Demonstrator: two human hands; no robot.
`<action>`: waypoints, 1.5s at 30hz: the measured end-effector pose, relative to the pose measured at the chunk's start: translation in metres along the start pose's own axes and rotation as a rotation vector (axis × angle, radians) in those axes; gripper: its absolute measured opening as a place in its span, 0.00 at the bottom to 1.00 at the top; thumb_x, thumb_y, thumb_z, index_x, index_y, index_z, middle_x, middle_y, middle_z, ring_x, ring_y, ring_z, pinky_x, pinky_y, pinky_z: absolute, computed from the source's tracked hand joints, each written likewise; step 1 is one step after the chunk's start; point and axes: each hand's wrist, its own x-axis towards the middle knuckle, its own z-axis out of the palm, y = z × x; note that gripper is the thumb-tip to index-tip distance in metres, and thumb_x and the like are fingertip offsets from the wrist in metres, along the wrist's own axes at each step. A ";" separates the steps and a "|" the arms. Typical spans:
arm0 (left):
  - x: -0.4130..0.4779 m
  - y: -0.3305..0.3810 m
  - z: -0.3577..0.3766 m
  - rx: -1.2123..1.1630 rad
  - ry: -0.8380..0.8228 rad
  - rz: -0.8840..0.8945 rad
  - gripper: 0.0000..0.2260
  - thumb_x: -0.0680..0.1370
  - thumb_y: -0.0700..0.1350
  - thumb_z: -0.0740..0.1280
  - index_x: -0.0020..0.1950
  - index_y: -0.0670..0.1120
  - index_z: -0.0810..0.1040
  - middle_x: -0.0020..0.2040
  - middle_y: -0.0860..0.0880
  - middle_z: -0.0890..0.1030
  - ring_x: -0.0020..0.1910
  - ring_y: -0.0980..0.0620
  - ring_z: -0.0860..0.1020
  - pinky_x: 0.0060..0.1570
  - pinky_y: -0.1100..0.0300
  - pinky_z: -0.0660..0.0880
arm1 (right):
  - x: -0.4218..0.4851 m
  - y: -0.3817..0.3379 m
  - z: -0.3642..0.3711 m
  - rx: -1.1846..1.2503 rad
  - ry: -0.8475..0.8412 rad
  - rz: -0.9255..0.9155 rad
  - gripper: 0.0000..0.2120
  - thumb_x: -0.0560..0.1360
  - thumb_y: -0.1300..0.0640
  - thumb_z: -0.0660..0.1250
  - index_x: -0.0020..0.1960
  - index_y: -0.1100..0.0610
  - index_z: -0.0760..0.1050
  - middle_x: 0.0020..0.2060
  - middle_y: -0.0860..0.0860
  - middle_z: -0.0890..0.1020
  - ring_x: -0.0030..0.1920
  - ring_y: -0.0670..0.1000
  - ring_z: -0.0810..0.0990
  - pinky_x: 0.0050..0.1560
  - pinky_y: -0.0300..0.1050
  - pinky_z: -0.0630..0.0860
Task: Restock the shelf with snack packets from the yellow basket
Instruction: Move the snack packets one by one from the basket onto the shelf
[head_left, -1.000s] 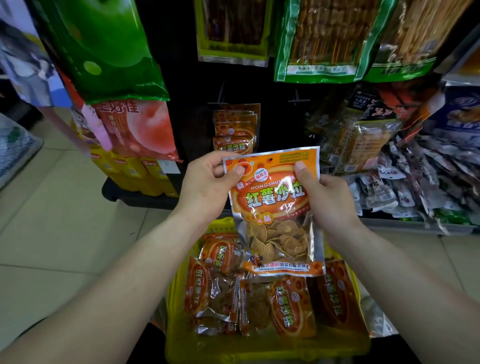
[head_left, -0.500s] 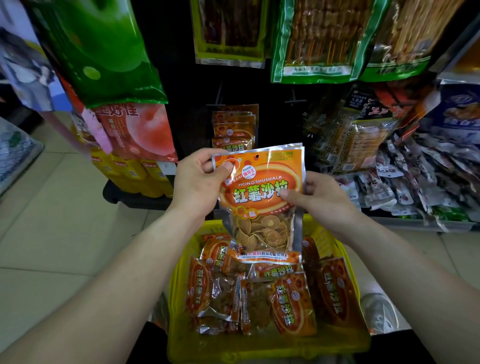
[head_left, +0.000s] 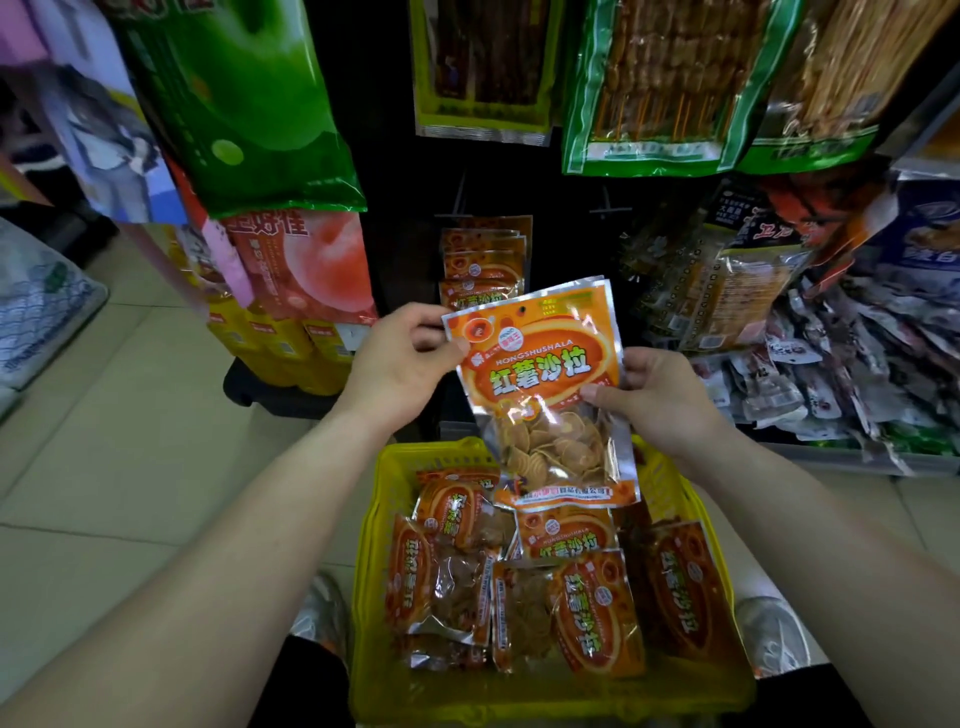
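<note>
**Restocking, head view.** The packet, orange with a clear window showing round chips, is held upright above the far rim of the basket, its top leaning slightly left.

The left hand is above the basket's far left corner. Its thumb lies on the front of the packet's top left corner and its fingers curl behind, pinching that corner.

The right hand is above the basket's far right corner. Its thumb presses the packet's front near the right edge and its other fingers lie behind, pinching that edge.

The packet's lower seam overlaps the basket's far rim in view; whether it touches anything there cannot be told.

Inside the basket, spare packets of the same kind lie flat and overlapping, turned several ways.

- **Straight beyond the basket:** hung packets of the same kind on the dark rack.
- **Beyond and to its left:** a green bag, hanging.
- **Beyond and to its right:** a pile of small packets on a low shelf.
- **At each side of its near half:** 1 shoe.
- **To its left:** tiled floor.
</note>
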 end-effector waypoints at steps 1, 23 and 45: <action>0.000 -0.005 -0.003 0.073 -0.017 -0.010 0.09 0.77 0.47 0.73 0.55 0.54 0.77 0.48 0.55 0.85 0.51 0.57 0.82 0.55 0.53 0.78 | 0.002 0.005 -0.001 -0.030 0.024 -0.002 0.08 0.74 0.65 0.74 0.52 0.58 0.82 0.45 0.53 0.87 0.48 0.51 0.86 0.53 0.51 0.82; 0.023 -0.073 -0.009 0.412 -0.211 -0.186 0.12 0.77 0.53 0.71 0.60 0.55 0.80 0.53 0.59 0.80 0.50 0.62 0.79 0.57 0.58 0.77 | 0.252 0.111 0.129 -0.062 0.191 0.243 0.10 0.73 0.57 0.73 0.54 0.55 0.81 0.47 0.51 0.84 0.48 0.53 0.82 0.48 0.44 0.78; 0.128 -0.182 0.109 0.636 -0.327 -0.356 0.27 0.79 0.50 0.66 0.77 0.56 0.62 0.72 0.46 0.70 0.67 0.43 0.74 0.63 0.48 0.75 | 0.270 0.154 0.137 -0.243 0.074 0.234 0.05 0.77 0.53 0.68 0.49 0.54 0.78 0.44 0.52 0.84 0.42 0.51 0.81 0.39 0.44 0.77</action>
